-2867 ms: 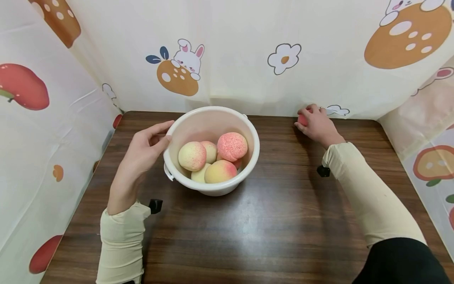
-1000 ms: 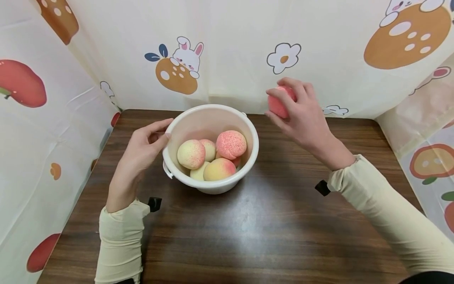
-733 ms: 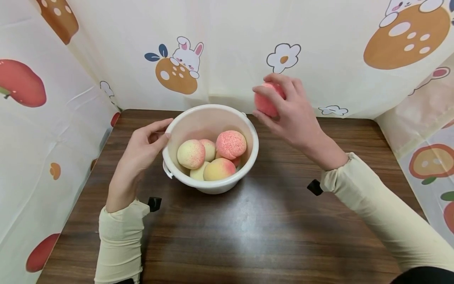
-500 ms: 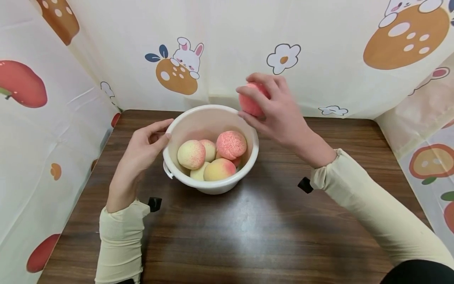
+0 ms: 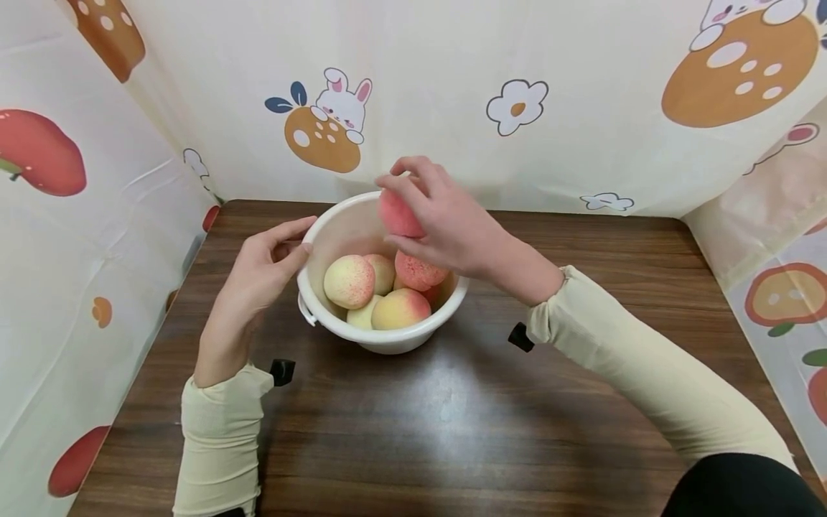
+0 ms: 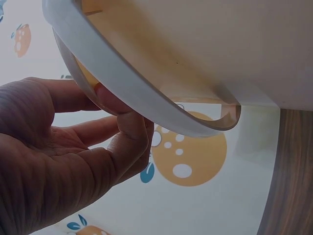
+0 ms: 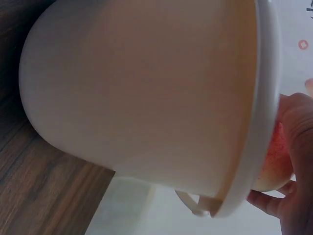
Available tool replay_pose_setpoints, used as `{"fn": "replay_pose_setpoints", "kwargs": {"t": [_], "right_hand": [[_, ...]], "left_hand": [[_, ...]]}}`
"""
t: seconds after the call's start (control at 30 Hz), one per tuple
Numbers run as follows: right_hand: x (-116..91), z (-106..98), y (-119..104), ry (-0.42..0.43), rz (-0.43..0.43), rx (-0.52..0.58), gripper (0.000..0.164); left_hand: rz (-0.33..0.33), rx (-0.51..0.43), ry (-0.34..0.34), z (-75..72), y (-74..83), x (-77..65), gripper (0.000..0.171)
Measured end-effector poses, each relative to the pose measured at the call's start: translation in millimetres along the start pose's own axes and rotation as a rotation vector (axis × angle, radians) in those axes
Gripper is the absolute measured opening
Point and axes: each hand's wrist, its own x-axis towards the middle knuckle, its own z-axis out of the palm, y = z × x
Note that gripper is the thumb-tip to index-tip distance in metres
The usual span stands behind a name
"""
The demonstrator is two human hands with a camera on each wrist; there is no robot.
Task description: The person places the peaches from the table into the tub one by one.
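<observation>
A white bucket (image 5: 381, 343) stands upright on the table, holding several yellow and pink peaches (image 5: 400, 309). At its left side my left hand (image 5: 261, 269) pinches the rim between thumb and fingers; the left wrist view shows the fingers (image 6: 129, 139) curled at the rim (image 6: 122, 81). Over the bucket's right back part, my right hand (image 5: 452, 226) grips a pinkish-red peach (image 5: 399, 214). In the right wrist view this peach (image 7: 276, 164) shows partly behind the bucket wall (image 7: 146, 93). The right hand hides part of the rim and of the peaches below.
The dark wood-grain table (image 5: 452, 431) meets a pale printed cloth (image 5: 439, 86) along its back edge. More printed cloth (image 5: 58, 273) hangs at the left and right. Black wrist cameras sit below both hands.
My right hand picked up the peach at the table's back right, raised it and carried it left to above the bucket. The left hand stayed at the rim.
</observation>
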Motion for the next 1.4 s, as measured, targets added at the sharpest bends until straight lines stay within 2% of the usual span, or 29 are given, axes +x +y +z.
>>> {"fn": "replay_pose_setpoints", "kwargs": {"t": [0.27, 0.4, 0.5, 0.67, 0.87, 1.13, 1.3, 1.4], "right_hand": [[12.5, 15.7, -5.3, -0.224, 0.058, 0.068, 0.062], [19.6, 22.2, -7.1, -0.301, 0.049, 0.057, 0.058], [23.4, 26.6, -7.2, -0.341, 0.019, 0.008, 0.058], [25.3, 32.1, -6.4, -0.359, -0.025, -0.09, 0.062], [26.2, 34.5, -7.0, -0.357, -0.007, -0.071, 0.058], [26.3, 34.8, -5.3, -0.339, -0.022, -0.086, 0.055], [27.4, 35.3, -4.7, -0.362, -0.012, -0.094, 0.058], [27.4, 33.4, -3.5, -0.382, -0.001, -0.061, 0.058]], "left_hand": [[0.009, -0.001, 0.008, -0.3, -2.9, -0.3, 0.047], [0.013, -0.007, 0.011, 0.0, -3.3, -0.7, 0.047], [0.007, -0.011, 0.004, 0.8, -2.9, -0.7, 0.048], [0.006, -0.014, -0.004, 1.8, -1.6, -0.6, 0.048], [0.022, 0.008, 0.003, 0.6, -0.5, -0.4, 0.047], [0.006, 0.01, -0.002, 0.3, 0.6, 0.8, 0.047], [0.007, 0.005, 0.0, 0.9, 0.4, 0.9, 0.048], [0.006, 0.007, 0.003, 0.8, 0.0, 0.5, 0.047]]}}
